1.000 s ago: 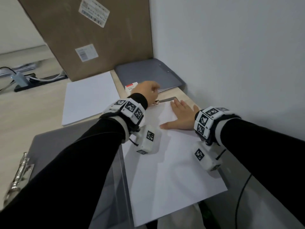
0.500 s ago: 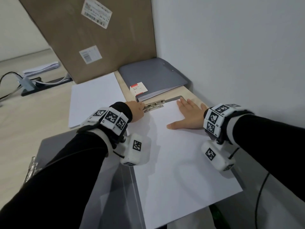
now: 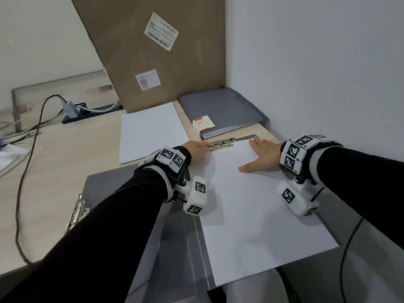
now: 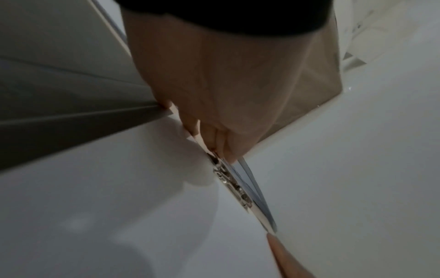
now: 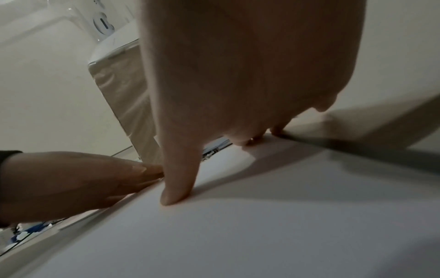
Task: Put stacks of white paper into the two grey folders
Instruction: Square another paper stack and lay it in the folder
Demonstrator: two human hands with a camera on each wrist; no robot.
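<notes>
Right hand [image 3: 263, 157] flattens paper [image 3: 258, 206]; left hand [image 3: 196, 149] seemingly presses clip [image 3: 221, 144].

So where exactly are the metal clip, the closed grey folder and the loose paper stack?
metal clip [image 3: 221, 144], head view, middle of its bar.
closed grey folder [image 3: 220, 110], head view, middle of its cover.
loose paper stack [image 3: 150, 131], head view, centre of the top sheet.

matt white paper [image 3: 258, 204], shiny metal clip [image 3: 221, 145]
</notes>
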